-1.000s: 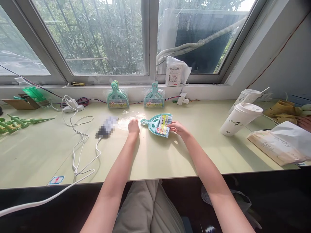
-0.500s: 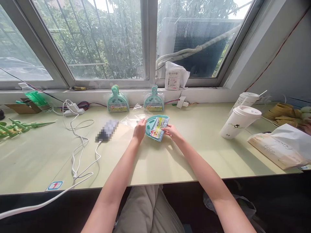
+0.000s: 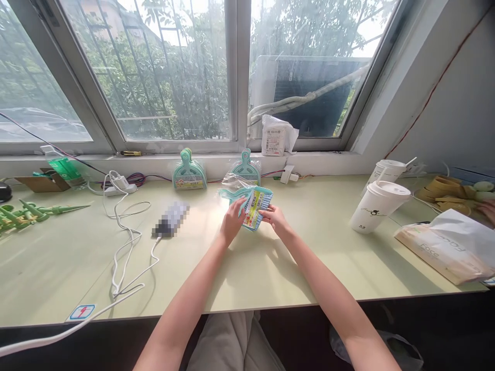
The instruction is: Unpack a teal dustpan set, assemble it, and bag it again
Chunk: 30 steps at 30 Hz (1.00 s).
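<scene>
Head camera view shows a small teal dustpan-and-brush set (image 3: 251,205) held just above the pale green desk (image 3: 270,268), near its far middle, tilted with its handle pointing left. The left hand (image 3: 233,220) grips the set on its left side, fingers curled around the edge, and the right hand (image 3: 275,216) pinches the lower right corner by the brush bristles and the printed label. A clear plastic bag (image 3: 236,181) sits crumpled right behind the set, touching it; whether either hand also holds the bag cannot be told.

Behind, against the window ledge, stand two more bagged dustpan sets: one (image 3: 188,171) to the left, another (image 3: 245,166) partly hidden by the bag. Left of the hands lies a blurred dark device (image 3: 170,218) with a white cable (image 3: 124,247) looping off the desk edge. A white parcel (image 3: 275,135) rests on the sill. To the right stand two white lidded cups (image 3: 377,206), and beyond them a paper bag (image 3: 448,245) lies flat. Green plastic pieces (image 3: 31,211) lie at the far left
</scene>
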Each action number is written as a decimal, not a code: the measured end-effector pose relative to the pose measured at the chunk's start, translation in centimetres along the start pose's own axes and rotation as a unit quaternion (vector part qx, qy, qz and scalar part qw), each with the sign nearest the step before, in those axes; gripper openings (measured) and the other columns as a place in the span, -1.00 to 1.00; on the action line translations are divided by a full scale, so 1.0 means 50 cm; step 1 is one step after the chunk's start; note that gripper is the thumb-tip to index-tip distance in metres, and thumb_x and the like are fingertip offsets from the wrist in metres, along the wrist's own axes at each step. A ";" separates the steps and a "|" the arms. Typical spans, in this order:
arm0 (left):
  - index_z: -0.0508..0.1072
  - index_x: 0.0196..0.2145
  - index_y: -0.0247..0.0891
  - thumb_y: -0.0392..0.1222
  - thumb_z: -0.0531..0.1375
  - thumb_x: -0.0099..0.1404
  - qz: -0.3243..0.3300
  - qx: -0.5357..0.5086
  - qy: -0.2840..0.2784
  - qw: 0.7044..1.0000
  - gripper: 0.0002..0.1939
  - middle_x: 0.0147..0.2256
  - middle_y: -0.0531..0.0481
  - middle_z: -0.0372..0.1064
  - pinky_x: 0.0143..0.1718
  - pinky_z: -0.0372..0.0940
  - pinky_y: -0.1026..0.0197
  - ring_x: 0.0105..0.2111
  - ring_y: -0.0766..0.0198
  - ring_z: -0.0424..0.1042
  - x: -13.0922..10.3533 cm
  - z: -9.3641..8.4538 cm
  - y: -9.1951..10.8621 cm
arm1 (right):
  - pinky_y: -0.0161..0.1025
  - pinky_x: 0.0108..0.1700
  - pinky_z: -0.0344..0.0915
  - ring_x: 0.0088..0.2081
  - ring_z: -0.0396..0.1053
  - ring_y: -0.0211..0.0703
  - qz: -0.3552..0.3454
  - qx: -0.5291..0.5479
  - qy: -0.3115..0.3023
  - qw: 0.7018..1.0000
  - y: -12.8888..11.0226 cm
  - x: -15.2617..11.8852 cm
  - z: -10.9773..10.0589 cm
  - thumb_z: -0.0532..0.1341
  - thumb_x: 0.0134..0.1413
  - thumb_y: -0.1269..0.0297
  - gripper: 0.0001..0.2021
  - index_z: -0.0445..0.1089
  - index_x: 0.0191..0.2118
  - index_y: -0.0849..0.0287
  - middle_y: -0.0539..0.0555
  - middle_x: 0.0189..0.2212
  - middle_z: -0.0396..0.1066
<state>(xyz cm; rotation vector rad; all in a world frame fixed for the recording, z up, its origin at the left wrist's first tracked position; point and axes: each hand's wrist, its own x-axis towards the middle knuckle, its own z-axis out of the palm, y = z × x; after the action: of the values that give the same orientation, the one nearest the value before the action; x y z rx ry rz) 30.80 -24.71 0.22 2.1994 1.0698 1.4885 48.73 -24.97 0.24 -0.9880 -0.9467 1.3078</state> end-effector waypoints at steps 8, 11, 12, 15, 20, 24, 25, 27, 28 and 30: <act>0.08 0.23 -0.17 0.05 0.07 0.37 -0.289 -0.294 0.252 0.875 -0.44 0.26 -0.26 0.09 0.24 0.11 -0.09 0.31 0.01 0.04 0.033 -0.005 -0.001 | -0.15 -0.15 0.52 -0.23 0.54 -0.07 -0.021 0.060 -0.012 0.998 0.004 0.004 0.006 0.43 -0.25 0.38 -0.65 0.46 -0.22 0.22 0.12 -0.23 0.56; 0.30 0.07 -0.25 0.05 0.13 0.34 -0.320 -0.504 0.176 0.783 -0.55 0.05 -0.23 0.37 0.14 0.24 -0.03 0.13 0.01 0.32 0.037 0.016 -0.010 | -0.15 -0.20 0.53 -0.28 0.55 -0.06 0.005 0.051 -0.024 0.998 0.003 0.008 0.002 0.45 -0.31 0.41 -0.63 0.47 -0.24 0.24 0.13 -0.29 0.57; 0.33 0.04 -0.25 0.03 0.16 0.32 -0.318 -0.532 0.174 0.765 -0.58 0.01 -0.20 0.40 0.13 0.26 0.00 0.08 0.04 0.37 0.035 0.026 -0.008 | -0.16 -0.20 0.53 -0.29 0.55 -0.06 0.004 0.058 -0.018 0.998 0.003 0.009 0.000 0.45 -0.32 0.41 -0.64 0.47 -0.26 0.24 0.12 -0.30 0.57; 0.37 -0.03 -0.24 -0.03 0.19 0.31 -0.303 -0.560 0.169 0.752 -0.66 -0.05 -0.13 0.45 0.09 0.28 0.07 0.00 0.12 0.43 0.024 0.050 0.011 | -0.18 -0.16 0.52 -0.24 0.55 -0.08 -0.028 0.098 0.003 0.995 0.004 0.011 -0.002 0.45 -0.29 0.39 -0.66 0.47 -0.26 0.21 0.10 -0.25 0.57; 0.35 -0.05 -0.21 0.04 0.21 0.28 -0.296 -0.556 0.161 0.760 -0.63 -0.06 -0.09 0.44 0.00 0.32 0.15 -0.03 0.17 0.43 0.019 0.050 0.033 | -0.21 -0.11 0.50 -0.20 0.54 -0.10 -0.033 0.124 0.015 0.992 0.006 0.008 0.010 0.41 -0.21 0.39 -0.67 0.44 -0.22 0.19 0.09 -0.21 0.56; 0.27 0.04 -0.16 -0.10 0.30 0.17 -0.300 -0.515 0.142 0.790 -0.50 -0.02 -0.06 0.41 -0.05 0.33 0.19 -0.03 0.18 0.42 0.017 0.038 0.024 | -0.18 -0.16 0.51 -0.26 0.55 -0.09 0.004 0.118 -0.033 0.992 -0.004 0.000 0.021 0.35 -0.10 0.30 -0.70 0.40 -0.17 0.17 0.09 -0.20 0.56; 0.26 0.05 -0.15 -0.15 0.31 0.14 -0.304 -0.501 0.146 0.797 -0.47 -0.03 -0.05 0.41 -0.07 0.33 0.19 -0.04 0.18 0.43 0.015 0.037 0.021 | -0.16 -0.18 0.51 -0.28 0.55 -0.08 0.011 0.116 -0.047 0.992 -0.006 -0.002 0.024 0.33 -0.07 0.26 -0.70 0.39 -0.16 0.16 0.09 -0.20 0.55; 0.23 0.07 -0.15 -0.20 0.31 0.11 -0.308 -0.477 0.153 0.809 -0.42 -0.04 -0.04 0.42 -0.09 0.34 0.18 -0.04 0.16 0.43 0.012 0.036 0.016 | -0.16 -0.22 0.51 -0.27 0.55 -0.08 0.009 0.109 -0.049 0.993 -0.003 -0.004 0.028 0.35 -0.07 0.24 -0.68 0.37 -0.16 0.14 0.09 -0.20 0.55; 0.23 0.09 -0.14 -0.20 0.30 0.11 -0.302 -0.470 0.151 0.815 -0.40 -0.04 -0.05 0.41 -0.08 0.34 0.17 -0.04 0.15 0.42 0.011 0.036 0.016 | -0.18 -0.22 0.51 -0.26 0.54 -0.09 0.000 0.103 -0.039 0.994 0.001 -0.005 0.030 0.38 -0.12 0.27 -0.66 0.36 -0.17 0.14 0.09 -0.20 0.55; 0.22 0.11 -0.13 -0.16 0.31 0.11 -0.285 -0.469 0.135 0.825 -0.39 -0.02 -0.06 0.41 -0.06 0.33 0.14 -0.01 0.12 0.41 0.009 0.038 0.019 | -0.19 -0.18 0.50 -0.23 0.53 -0.10 -0.020 0.094 -0.011 0.995 0.012 -0.005 0.033 0.44 -0.22 0.35 -0.62 0.37 -0.21 0.16 0.09 -0.21 0.55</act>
<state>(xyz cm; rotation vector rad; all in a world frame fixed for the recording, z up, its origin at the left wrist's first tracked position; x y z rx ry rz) 32.95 -24.72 0.29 0.9094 0.7032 1.5543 46.99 -25.13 0.17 -0.8064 -0.8396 1.3502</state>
